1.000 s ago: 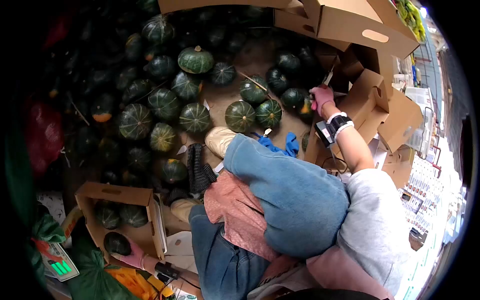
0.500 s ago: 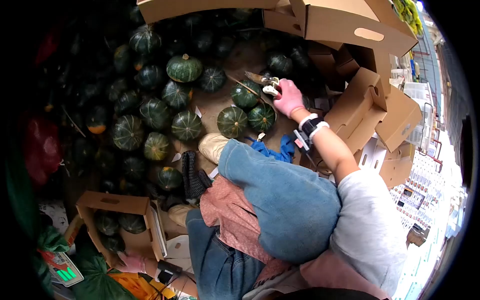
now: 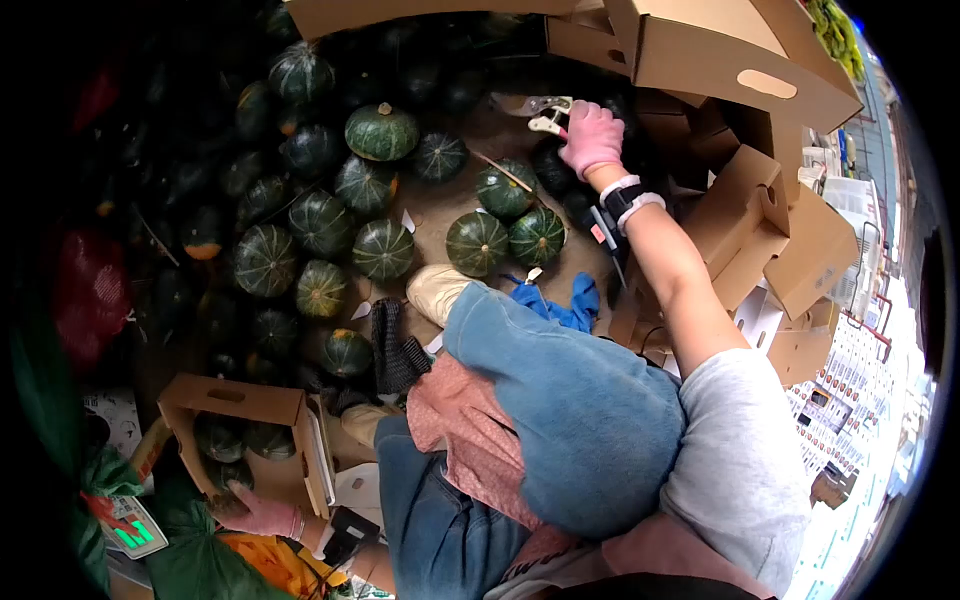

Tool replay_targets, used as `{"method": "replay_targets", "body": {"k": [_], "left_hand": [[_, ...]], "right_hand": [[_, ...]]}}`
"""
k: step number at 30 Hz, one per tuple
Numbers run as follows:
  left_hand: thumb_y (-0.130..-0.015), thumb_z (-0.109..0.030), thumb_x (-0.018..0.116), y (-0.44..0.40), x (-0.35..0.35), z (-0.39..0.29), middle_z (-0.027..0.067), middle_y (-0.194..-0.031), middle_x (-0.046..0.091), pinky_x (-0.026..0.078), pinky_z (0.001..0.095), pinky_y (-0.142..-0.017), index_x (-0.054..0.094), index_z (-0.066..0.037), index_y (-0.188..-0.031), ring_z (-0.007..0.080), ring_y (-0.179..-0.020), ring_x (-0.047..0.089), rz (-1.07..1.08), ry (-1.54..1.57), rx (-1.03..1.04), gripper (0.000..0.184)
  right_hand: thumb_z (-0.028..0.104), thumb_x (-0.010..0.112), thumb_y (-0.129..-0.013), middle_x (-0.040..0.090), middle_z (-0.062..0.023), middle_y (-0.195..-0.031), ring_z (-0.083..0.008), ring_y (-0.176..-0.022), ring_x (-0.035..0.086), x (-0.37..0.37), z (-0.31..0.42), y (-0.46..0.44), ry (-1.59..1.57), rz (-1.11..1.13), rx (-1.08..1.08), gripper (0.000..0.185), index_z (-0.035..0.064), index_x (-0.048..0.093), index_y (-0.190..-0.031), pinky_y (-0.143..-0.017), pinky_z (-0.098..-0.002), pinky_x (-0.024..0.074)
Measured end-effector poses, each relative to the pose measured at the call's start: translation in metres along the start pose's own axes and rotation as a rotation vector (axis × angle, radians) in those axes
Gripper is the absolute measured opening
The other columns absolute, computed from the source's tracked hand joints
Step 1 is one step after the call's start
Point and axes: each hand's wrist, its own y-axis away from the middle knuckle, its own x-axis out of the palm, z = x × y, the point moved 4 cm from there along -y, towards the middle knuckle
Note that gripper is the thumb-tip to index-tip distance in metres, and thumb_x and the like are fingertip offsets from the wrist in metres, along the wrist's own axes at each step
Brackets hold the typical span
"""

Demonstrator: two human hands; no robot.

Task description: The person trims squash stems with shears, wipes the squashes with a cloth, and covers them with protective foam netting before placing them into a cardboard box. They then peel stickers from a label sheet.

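At one o'clock, the right hand (image 3: 592,140) curls its fingers round pruning shears (image 3: 545,104); near eight o'clock, the left hand (image 3: 265,517) lies at a squash (image 3: 232,475) inside a carton (image 3: 275,400), finger closure indeterminable. Apparent step: handling the boxed squash; the next move calls for shears kept clear.

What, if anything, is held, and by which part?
Right pink-gloved hand: white-handled metal shears, by the handles. Left pink-gloved hand: beside a round green squash; grip unclear.
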Motion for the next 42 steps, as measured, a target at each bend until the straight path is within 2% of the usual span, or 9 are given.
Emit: {"method": "replay_targets", "body": {"k": [5, 15, 24, 25, 28, 31, 33, 37, 42], "left_hand": [[-0.089, -0.015, 0.058, 0.004, 0.008, -0.058, 0.0179, -0.121, 0.052, 0.046, 0.0338, -0.090, 0.045, 0.005, -0.123, 0.0261, -0.105, 0.054, 0.122, 0.043, 0.024, 0.041], [-0.078, 0.000, 0.062, 0.063, 0.084, -0.158, 0.0102, -0.109, 0.055, 0.041, 0.0312, -0.093, 0.052, 0.001, -0.115, 0.0209, -0.103, 0.054, 1.022, 0.739, 0.130, 0.038], [-0.080, -0.001, 0.062, 0.079, 0.090, -0.140, 0.0086, -0.112, 0.055, 0.040, 0.0304, -0.093, 0.051, 0.000, -0.116, 0.0189, -0.104, 0.053, 1.195, 0.593, 0.056, 0.038], [-0.080, -0.001, 0.062, 0.080, 0.092, -0.141, 0.0084, -0.111, 0.055, 0.041, 0.0303, -0.093, 0.051, 0.000, -0.116, 0.0187, -0.103, 0.053, 1.203, 0.597, 0.038, 0.038], [-0.079, 0.000, 0.062, 0.082, 0.097, -0.147, 0.0081, -0.110, 0.055, 0.042, 0.0292, -0.091, 0.051, 0.000, -0.116, 0.0177, -0.101, 0.054, 1.236, 0.522, 0.093, 0.039], [-0.074, -0.001, 0.065, 0.084, 0.099, -0.159, 0.0118, -0.100, 0.057, 0.046, 0.0295, -0.083, 0.056, -0.001, -0.108, 0.0230, -0.093, 0.058, 1.218, 0.476, 0.150, 0.035], [-0.074, -0.002, 0.065, 0.086, 0.102, -0.160, 0.0124, -0.100, 0.057, 0.046, 0.0301, -0.082, 0.056, -0.001, -0.108, 0.0247, -0.092, 0.058, 1.230, 0.451, 0.178, 0.035], [-0.074, -0.004, 0.065, 0.088, 0.107, -0.163, 0.0136, -0.099, 0.057, 0.046, 0.0313, -0.081, 0.056, -0.002, -0.108, 0.0274, -0.091, 0.058, 1.231, 0.420, 0.254, 0.035], [-0.075, -0.005, 0.065, 0.088, 0.107, -0.177, 0.0148, -0.100, 0.057, 0.046, 0.0325, -0.081, 0.056, -0.002, -0.107, 0.0293, -0.092, 0.058, 1.258, 0.381, 0.299, 0.034]], "right_hand": [[0.030, 0.068, -0.071, 0.061, -0.0147, -0.103, -0.0296, -0.098, 0.060, -0.039, -0.005, -0.009, -0.148, 0.216, 0.099, 0.048, 0.0070, 0.047, -0.107, -0.080, -0.0433, 0.0482], [0.021, 0.061, -0.071, 0.062, -0.0210, -0.095, -0.0387, -0.093, 0.058, -0.023, -0.022, 0.005, -0.575, 0.119, 0.268, 0.033, 0.0037, 0.051, -0.098, -0.079, -0.0417, 0.0464], [0.023, 0.075, -0.064, 0.063, -0.0134, -0.087, -0.0239, -0.075, 0.061, 0.026, -0.024, 0.038, -0.829, 0.384, 0.468, 0.041, 0.0014, 0.056, -0.093, -0.072, -0.0349, 0.0480], [0.030, 0.074, -0.069, 0.053, -0.0060, -0.063, -0.0141, -0.051, 0.049, 0.003, -0.011, 0.047, -0.901, 0.452, 0.570, 0.034, 0.0055, 0.051, -0.074, -0.048, -0.0306, 0.0400], [0.049, 0.066, -0.073, 0.052, -0.0044, -0.055, -0.0131, -0.050, 0.047, 0.017, -0.006, 0.043, -1.109, 0.472, 0.608, 0.046, 0.0097, 0.051, -0.055, -0.047, -0.0297, 0.0353], [0.052, 0.064, -0.071, 0.067, -0.0155, -0.089, -0.0238, -0.089, 0.062, 0.031, -0.006, 0.035, -0.689, 0.796, 0.338, 0.053, 0.0023, 0.068, -0.089, -0.084, -0.0328, 0.0449], [0.062, 0.064, -0.066, 0.049, -0.0130, -0.127, -0.0293, -0.114, 0.049, -0.022, 0.007, 0.038, -0.145, 0.622, 0.322, 0.085, 0.0056, 0.046, -0.127, -0.092, -0.0446, 0.0412], [0.059, 0.070, -0.060, 0.045, -0.0193, -0.123, -0.0353, -0.118, 0.043, -0.027, 0.034, 0.004, -0.378, 0.108, 0.126, 0.098, 0.0033, 0.034, -0.132, -0.097, -0.0442, 0.0387], [0.037, 0.079, -0.058, 0.032, -0.0222, -0.132, -0.0365, -0.120, 0.041, -0.002, 0.101, -0.035, -0.646, 0.321, 0.545, 0.107, 0.0171, 0.015, -0.141, -0.096, -0.0455, 0.0419]]}}
